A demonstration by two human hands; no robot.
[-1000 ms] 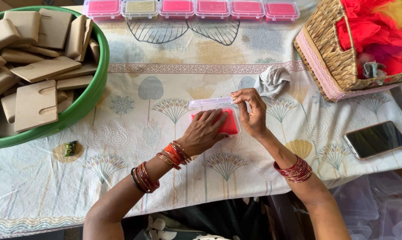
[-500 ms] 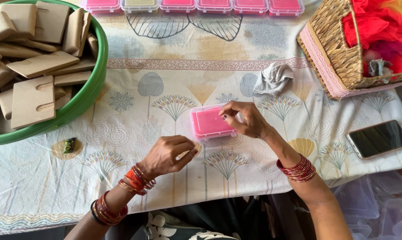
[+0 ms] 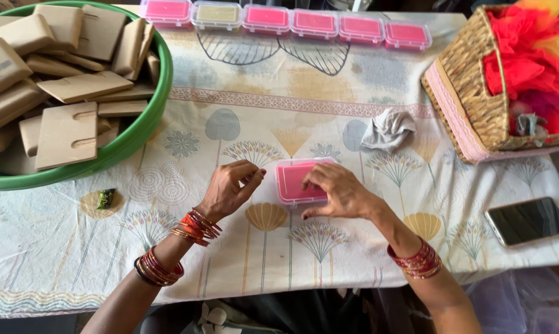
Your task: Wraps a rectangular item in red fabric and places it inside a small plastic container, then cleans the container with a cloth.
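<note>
pink box (image 3: 295, 181), dark phone screen (image 3: 527, 221)

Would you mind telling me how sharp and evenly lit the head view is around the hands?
Head view: soft, even daylight; the left hand and right hand look sharp at the pink lidded box; faint shadows under both hands; the phone screen reflects dimly; the frame's bottom right corner falls dark.
</note>
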